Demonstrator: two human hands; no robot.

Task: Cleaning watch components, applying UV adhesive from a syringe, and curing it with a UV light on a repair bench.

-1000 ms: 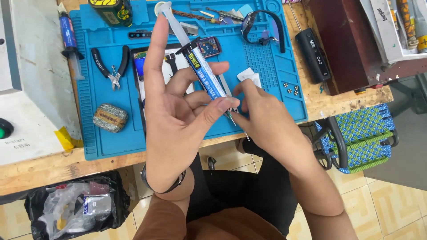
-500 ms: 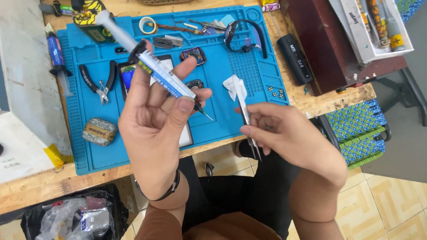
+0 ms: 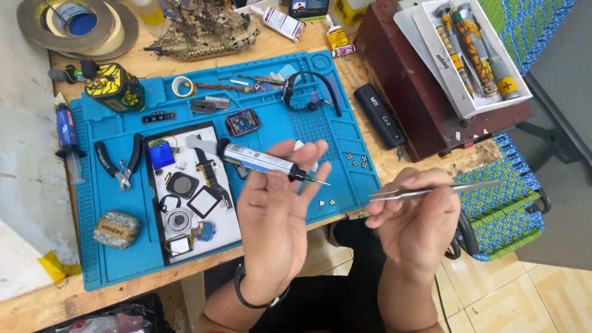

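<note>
Blue mat [image 3: 123,271] covers worktop [image 3: 37,302], keeps small parts from rolling off. Cutters [image 3: 117,165] parked at mat's left side, within reach. White tray [image 3: 229,227] holds opened watch parts together, just left of my hands. My left hand [image 3: 274,216] clenched on syringe [image 3: 262,161], thumb and fingers pinching barrel, needle aimed right, raised above mat's front edge. My right hand [image 3: 416,219] grasps tweezers [image 3: 431,190], tips pointing left toward needle, near but apart. Dark box [image 3: 425,98] sits at far right.
</note>
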